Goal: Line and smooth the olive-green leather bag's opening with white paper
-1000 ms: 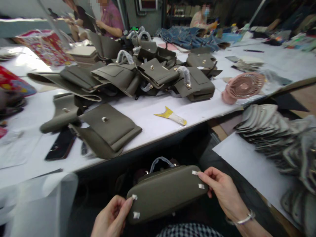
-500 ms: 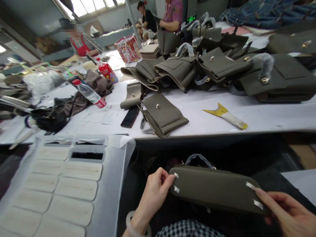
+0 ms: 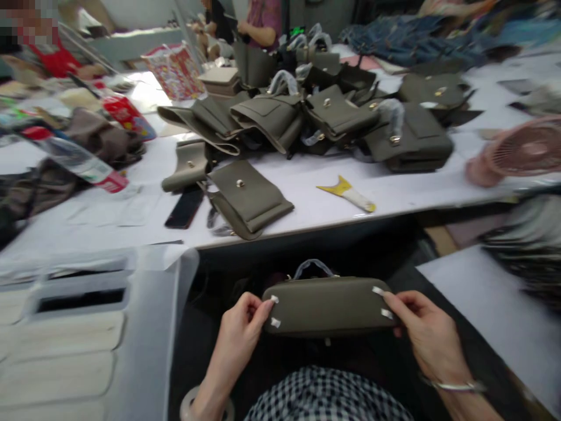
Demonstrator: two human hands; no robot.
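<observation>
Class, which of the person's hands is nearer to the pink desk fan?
Right. The right hand is below and left of the pink desk fan; the left hand is much farther left.

A bag is held at its ends between the left hand and the right hand, before the near edge of the table. On the table, a phone is positioned left of a second bag; a tool and, farther right, a fan are noted. Behind the second bag, a heap of bags is found. A bottle is located left of the phone.
</observation>
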